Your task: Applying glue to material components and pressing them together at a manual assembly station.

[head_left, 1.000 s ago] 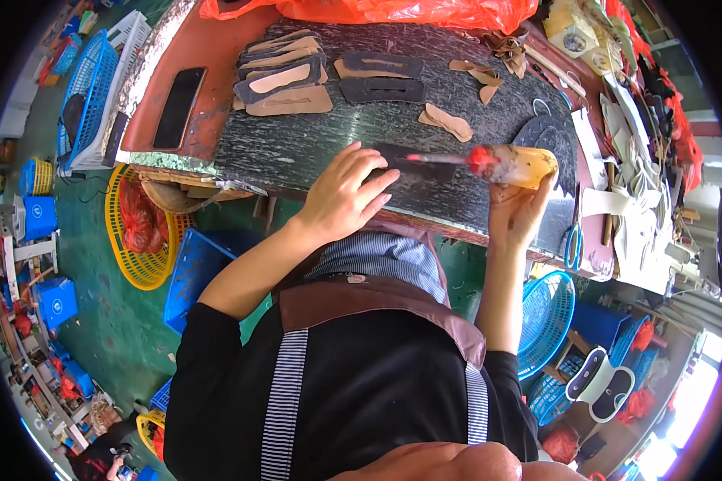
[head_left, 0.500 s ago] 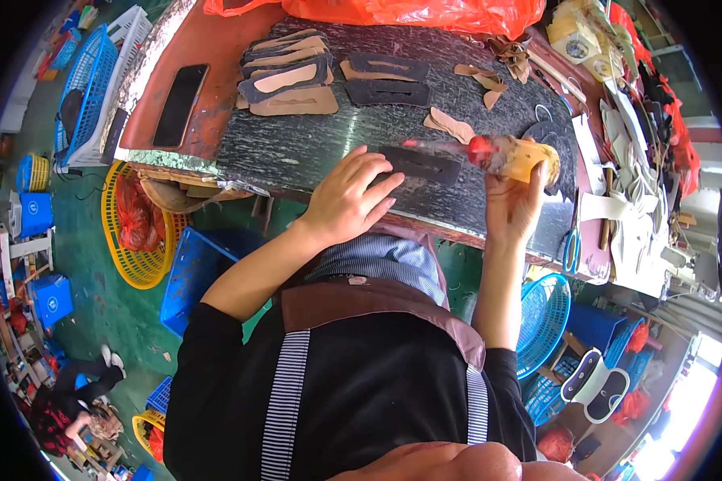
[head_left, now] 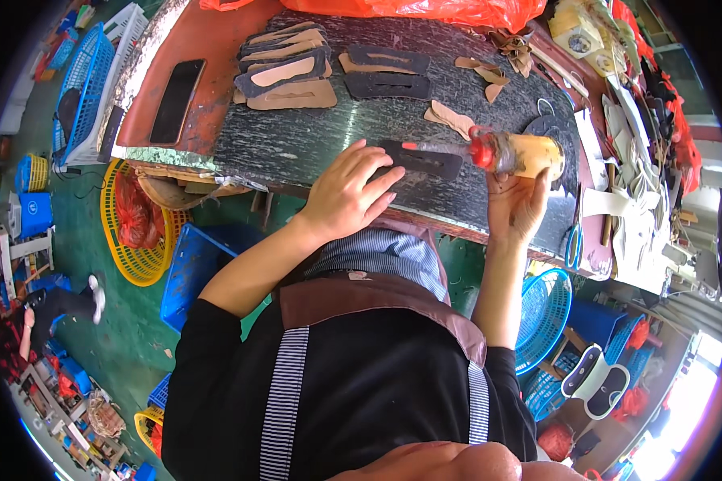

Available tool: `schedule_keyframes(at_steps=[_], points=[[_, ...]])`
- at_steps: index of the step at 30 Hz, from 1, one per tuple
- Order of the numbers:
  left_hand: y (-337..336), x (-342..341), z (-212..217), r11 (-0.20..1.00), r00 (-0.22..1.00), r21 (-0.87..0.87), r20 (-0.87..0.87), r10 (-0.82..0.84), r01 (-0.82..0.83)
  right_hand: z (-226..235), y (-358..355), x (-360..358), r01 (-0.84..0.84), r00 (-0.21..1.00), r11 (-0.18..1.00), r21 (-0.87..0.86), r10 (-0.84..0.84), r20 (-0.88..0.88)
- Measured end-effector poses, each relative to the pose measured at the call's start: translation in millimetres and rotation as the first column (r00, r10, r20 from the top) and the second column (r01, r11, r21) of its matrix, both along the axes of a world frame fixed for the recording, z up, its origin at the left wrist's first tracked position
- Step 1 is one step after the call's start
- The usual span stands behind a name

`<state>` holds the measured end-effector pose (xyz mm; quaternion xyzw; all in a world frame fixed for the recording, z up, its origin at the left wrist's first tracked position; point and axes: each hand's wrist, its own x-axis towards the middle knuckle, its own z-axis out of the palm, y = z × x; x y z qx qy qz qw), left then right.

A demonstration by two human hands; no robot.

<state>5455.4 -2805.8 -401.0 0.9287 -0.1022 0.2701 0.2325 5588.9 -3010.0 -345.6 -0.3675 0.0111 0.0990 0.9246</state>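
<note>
The dark slotted piece (head_left: 431, 162) lies on the table (head_left: 285, 152), its left end at the loosely open left hand (head_left: 345, 192). The right hand (head_left: 513, 212) grips a yellowish bottle (head_left: 533, 155), nozzle (head_left: 447, 148) leftward over the piece. Versus half a second earlier: hands nearly unmoved; a co-worker (head_left: 66, 302) has advanced.

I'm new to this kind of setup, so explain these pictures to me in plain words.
There's no machine here: each grip is a person's bare hand. Every picture comes from a fisheye camera worn on that person's head, looking down, so straight edges bend. The right grip holds a yellowish bottle with a red cap, its nozzle pointing left across a dark slotted piece. The left grip has its fingertips at that piece's left end. Further back on the dark tabletop lie overlapping tan and dark pieces.
</note>
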Motion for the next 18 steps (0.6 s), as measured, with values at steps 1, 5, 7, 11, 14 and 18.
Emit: schedule_keyframes(at_steps=[1, 5, 7, 11, 14, 18], points=[[0.1, 0.1, -0.3, 1.000, 1.000, 0.000, 0.002, -0.001, 0.001, -4.2, -2.8, 0.6, -0.024, 0.999, 0.999, -0.024, 0.024, 0.024], [0.3, -0.3, -0.4, 1.000, 1.000, 0.000, 0.006, -0.002, 0.002, -10.5, -6.3, -0.7, -0.043, 0.982, 0.984, -0.172, 0.073, 0.172], [0.3, -0.5, 0.9, 1.000, 1.000, -0.002, 0.008, -0.002, 0.002, -11.5, -6.2, -2.5, 0.044, 0.924, 0.936, -0.350, 0.095, 0.371], [0.6, -0.7, 0.1, 1.000, 1.000, -0.008, 0.013, -0.004, 0.004, -13.3, -4.0, -2.9, 0.235, 0.820, 0.826, -0.513, 0.115, 0.561], [0.8, -0.7, -0.6, 1.000, 1.000, -0.014, 0.019, -0.005, 0.006, -13.0, -1.4, -3.9, 0.371, 0.748, 0.732, -0.571, 0.128, 0.651], [0.4, -0.3, -0.9, 1.000, 1.000, -0.013, 0.020, -0.003, 0.004, -1.2, 7.9, -7.9, 0.454, 0.706, 0.640, -0.621, 0.167, 0.688]])
